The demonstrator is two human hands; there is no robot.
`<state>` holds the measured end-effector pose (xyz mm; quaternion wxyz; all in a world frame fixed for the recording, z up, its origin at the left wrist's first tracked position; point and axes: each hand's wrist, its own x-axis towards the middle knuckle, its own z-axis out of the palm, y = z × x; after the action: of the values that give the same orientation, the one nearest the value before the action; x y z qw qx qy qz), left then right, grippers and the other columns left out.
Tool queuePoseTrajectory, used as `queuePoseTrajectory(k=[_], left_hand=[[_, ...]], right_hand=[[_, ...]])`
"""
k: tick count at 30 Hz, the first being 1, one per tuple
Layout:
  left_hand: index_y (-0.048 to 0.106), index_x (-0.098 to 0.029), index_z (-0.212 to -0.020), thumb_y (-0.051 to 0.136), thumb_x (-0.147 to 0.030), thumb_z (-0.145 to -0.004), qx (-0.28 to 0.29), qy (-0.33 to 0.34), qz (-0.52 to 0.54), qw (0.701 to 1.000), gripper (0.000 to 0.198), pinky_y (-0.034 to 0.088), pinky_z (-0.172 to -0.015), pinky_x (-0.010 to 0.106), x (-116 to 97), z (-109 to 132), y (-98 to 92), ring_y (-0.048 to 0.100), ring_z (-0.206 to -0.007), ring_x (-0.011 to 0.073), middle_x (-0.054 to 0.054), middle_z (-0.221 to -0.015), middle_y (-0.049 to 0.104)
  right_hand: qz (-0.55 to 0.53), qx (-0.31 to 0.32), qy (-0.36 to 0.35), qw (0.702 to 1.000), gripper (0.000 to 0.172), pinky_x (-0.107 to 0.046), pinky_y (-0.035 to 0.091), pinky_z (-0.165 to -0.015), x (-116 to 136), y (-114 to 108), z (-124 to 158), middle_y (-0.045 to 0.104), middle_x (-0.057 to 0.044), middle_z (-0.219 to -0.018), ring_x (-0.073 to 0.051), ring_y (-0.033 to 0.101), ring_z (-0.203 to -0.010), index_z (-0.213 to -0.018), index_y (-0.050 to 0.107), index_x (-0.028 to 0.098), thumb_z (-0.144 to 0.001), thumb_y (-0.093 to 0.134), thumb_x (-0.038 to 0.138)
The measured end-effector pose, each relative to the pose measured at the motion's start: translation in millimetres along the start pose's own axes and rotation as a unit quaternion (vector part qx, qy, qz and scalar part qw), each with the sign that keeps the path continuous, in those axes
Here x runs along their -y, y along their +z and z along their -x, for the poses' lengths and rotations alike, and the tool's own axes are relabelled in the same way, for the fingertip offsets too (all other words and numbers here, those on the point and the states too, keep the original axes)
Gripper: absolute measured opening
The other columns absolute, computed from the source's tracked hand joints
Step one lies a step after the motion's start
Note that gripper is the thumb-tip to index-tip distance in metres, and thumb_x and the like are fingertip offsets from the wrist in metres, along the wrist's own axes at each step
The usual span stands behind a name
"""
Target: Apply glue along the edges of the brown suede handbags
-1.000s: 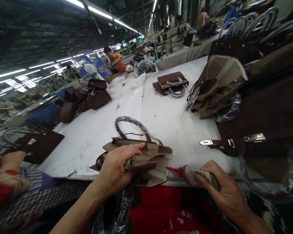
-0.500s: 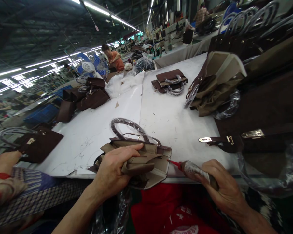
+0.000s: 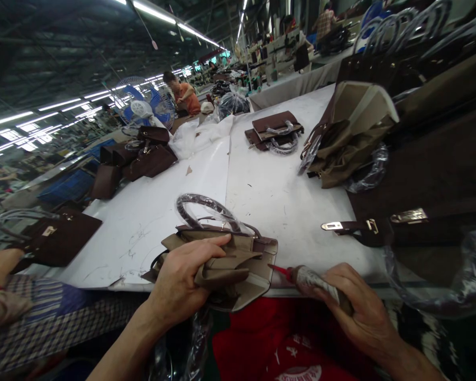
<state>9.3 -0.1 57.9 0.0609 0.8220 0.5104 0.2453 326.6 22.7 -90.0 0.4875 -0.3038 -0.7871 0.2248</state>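
A dark brown handbag (image 3: 266, 244) lies opened in front of me at the table's near edge, its tan lining (image 3: 244, 242) showing. Its arched handle, wrapped in clear plastic, points away from me. My left hand (image 3: 186, 272) is closed on the lining and holds the bag, with the thumb and some fingertips hidden in the folds. In my right hand (image 3: 355, 304) is a squeeze bottle (image 3: 315, 281) with a whitish, smeared body and a thin red nozzle (image 3: 281, 271). The nozzle tip is at the right inner edge of the bag; whether it touches I cannot tell.
A co-worker's hand (image 3: 2, 264) is by a brown handbag (image 3: 63, 238) at the left. Several brown bags (image 3: 148, 159) and a blue fan (image 3: 143, 108) stand farther back. Flat bag pieces (image 3: 275, 127) lie mid-table (image 3: 269, 190). Another opened bag (image 3: 353, 143) and a large dark pile (image 3: 428, 174) fill the right.
The red nozzle has shifted slightly left and down along the bag's inner edge. My left hand keeps its hold. The co-worker's hand at the left has moved a little leftward.
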Motion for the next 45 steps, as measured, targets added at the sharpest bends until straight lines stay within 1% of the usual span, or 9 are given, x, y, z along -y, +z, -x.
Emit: queuePoseTrajectory(k=[5,9,14,18,22,27,32,42,45], left_hand=[[0.067,-0.019,-0.098,0.065,-0.014,-0.087,0.000,0.000,0.003,1.000,0.013,0.059,-0.090,0.024,-1,2,-1.1,0.074,-0.107,0.0187,0.010,-0.123,0.075],[0.067,-0.019,-0.098,0.066,-0.017,-0.088,-0.006,0.005,-0.002,1.000,0.011,0.059,-0.092,0.022,-2,3,-1.1,0.075,-0.105,0.0174,0.010,-0.122,0.075],[0.068,-0.019,-0.098,0.067,-0.017,-0.087,-0.004,0.001,-0.001,1.000,0.011,0.059,-0.091,0.022,-4,4,-1.6,0.075,-0.104,0.0185,0.011,-0.122,0.075],[0.068,-0.018,-0.097,0.066,-0.016,-0.087,-0.002,-0.001,0.000,1.000,0.010,0.060,-0.090,0.024,-4,4,-2.0,0.075,-0.104,0.0195,0.011,-0.122,0.075],[0.068,-0.018,-0.097,0.067,-0.016,-0.087,-0.003,-0.003,0.002,1.000,0.010,0.060,-0.090,0.024,-4,3,-1.9,0.075,-0.103,0.0199,0.011,-0.121,0.075],[0.068,-0.018,-0.097,0.067,-0.018,-0.088,-0.003,0.000,0.000,1.000,0.009,0.061,-0.088,0.025,-5,2,-2.0,0.076,-0.102,0.0203,0.011,-0.121,0.076],[0.068,-0.019,-0.097,0.066,-0.018,-0.088,0.004,-0.001,-0.007,1.000,0.009,0.062,-0.088,0.027,-5,3,-2.1,0.076,-0.103,0.0207,0.011,-0.121,0.075],[0.068,-0.019,-0.098,0.065,-0.017,-0.087,0.004,-0.003,-0.013,1.000,0.011,0.062,-0.088,0.029,-7,7,-3.0,0.075,-0.104,0.0217,0.011,-0.122,0.075],[0.068,-0.019,-0.097,0.065,-0.016,-0.086,0.005,-0.001,-0.014,1.000,0.012,0.062,-0.089,0.029,-8,8,-3.2,0.075,-0.105,0.0217,0.011,-0.123,0.075]], right_hand=[[-0.011,0.028,-0.009,1.000,0.013,-0.029,0.053,-0.065,0,-2,-6,0.062,-0.004,-0.086,-0.018,0.060,-0.075,-0.108,0.059,0.021,-0.097,0.060,0.013],[0.016,-0.015,0.016,1.000,0.012,-0.029,0.052,-0.063,0,-6,-7,0.061,-0.003,-0.083,-0.018,0.061,-0.072,-0.104,0.060,0.022,-0.096,0.061,0.013],[-0.024,0.033,0.000,0.999,0.018,-0.030,0.055,-0.065,3,-7,-2,0.063,-0.004,-0.087,-0.019,0.062,-0.075,-0.111,0.060,0.022,-0.095,0.061,0.012],[0.010,0.006,-0.009,1.000,0.020,-0.030,0.054,-0.062,5,-7,-4,0.063,-0.004,-0.085,-0.018,0.062,-0.072,-0.111,0.061,0.022,-0.094,0.061,0.011],[-0.011,0.036,-0.021,0.999,0.020,-0.030,0.054,-0.063,5,-6,-7,0.063,-0.004,-0.085,-0.019,0.060,-0.073,-0.111,0.060,0.021,-0.094,0.060,0.010],[0.023,-0.002,-0.022,0.999,0.019,-0.029,0.053,-0.063,5,-5,-7,0.061,-0.005,-0.086,-0.018,0.060,-0.074,-0.111,0.059,0.019,-0.095,0.061,0.009],[-0.021,0.044,-0.024,0.999,0.019,-0.030,0.055,-0.066,11,-6,-2,0.063,-0.005,-0.087,-0.018,0.061,-0.076,-0.112,0.059,0.019,-0.095,0.059,0.009],[-0.006,0.034,-0.016,0.999,0.027,-0.032,0.054,-0.062,19,-5,0,0.066,-0.003,-0.084,-0.019,0.061,-0.071,-0.113,0.061,0.023,-0.092,0.061,0.008],[0.038,-0.001,-0.015,0.999,0.024,-0.032,0.054,-0.063,19,-4,-3,0.066,-0.004,-0.085,-0.020,0.061,-0.072,-0.112,0.062,0.023,-0.092,0.061,0.009]])
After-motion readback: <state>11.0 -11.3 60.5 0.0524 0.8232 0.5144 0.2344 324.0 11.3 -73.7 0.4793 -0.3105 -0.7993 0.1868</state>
